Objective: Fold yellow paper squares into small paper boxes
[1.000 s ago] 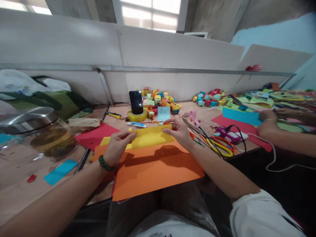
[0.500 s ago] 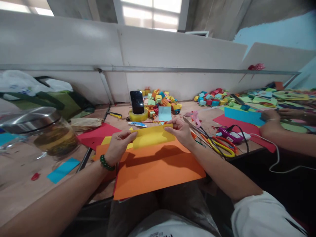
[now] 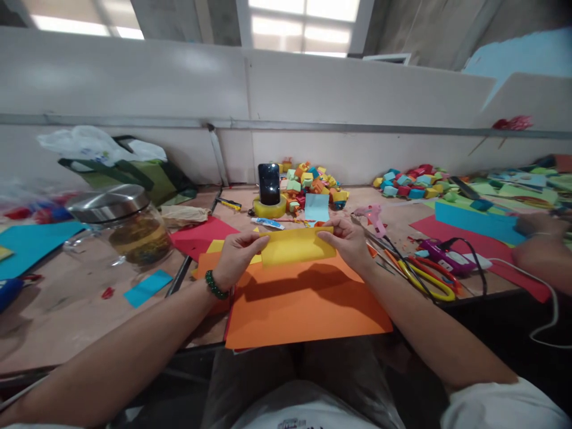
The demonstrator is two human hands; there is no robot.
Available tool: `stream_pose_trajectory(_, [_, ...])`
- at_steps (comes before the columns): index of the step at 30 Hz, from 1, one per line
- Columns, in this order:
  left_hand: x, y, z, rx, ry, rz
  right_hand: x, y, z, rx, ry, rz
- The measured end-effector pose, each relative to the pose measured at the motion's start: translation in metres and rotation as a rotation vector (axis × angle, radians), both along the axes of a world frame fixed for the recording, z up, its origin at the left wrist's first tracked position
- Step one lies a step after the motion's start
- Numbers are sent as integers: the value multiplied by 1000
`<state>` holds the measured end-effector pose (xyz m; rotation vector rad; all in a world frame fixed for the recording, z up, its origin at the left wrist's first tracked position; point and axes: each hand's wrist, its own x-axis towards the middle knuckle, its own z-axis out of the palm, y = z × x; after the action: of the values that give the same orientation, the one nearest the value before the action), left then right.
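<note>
Your left hand (image 3: pixel 239 259) and right hand (image 3: pixel 348 244) both pinching yellow paper (image 3: pixel 297 249) near top corners, above smooth orange sheet (image 3: pixel 308 310). Paper hides part of your grip lol. Co-worker's hand (image 3: pixel 543 238) super blurry. Glass jar (image 3: pixel 140 241) rounded, metal-lidded.

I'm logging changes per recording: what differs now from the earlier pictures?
The view has swung left, so the scene sits further right in the picture and more of the blue sheet at the far left shows. Nothing was visibly taken up or let go: the left hand and right hand still hold the yellow paper above the orange sheet.
</note>
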<state>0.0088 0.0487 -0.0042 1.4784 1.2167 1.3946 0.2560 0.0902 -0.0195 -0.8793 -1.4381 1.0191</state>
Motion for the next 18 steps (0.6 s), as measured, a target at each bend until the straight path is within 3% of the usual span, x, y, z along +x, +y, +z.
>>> stream_pose_trajectory(18, [0,1,-1,57,-33,53,1,5,-5,27,-9,16])
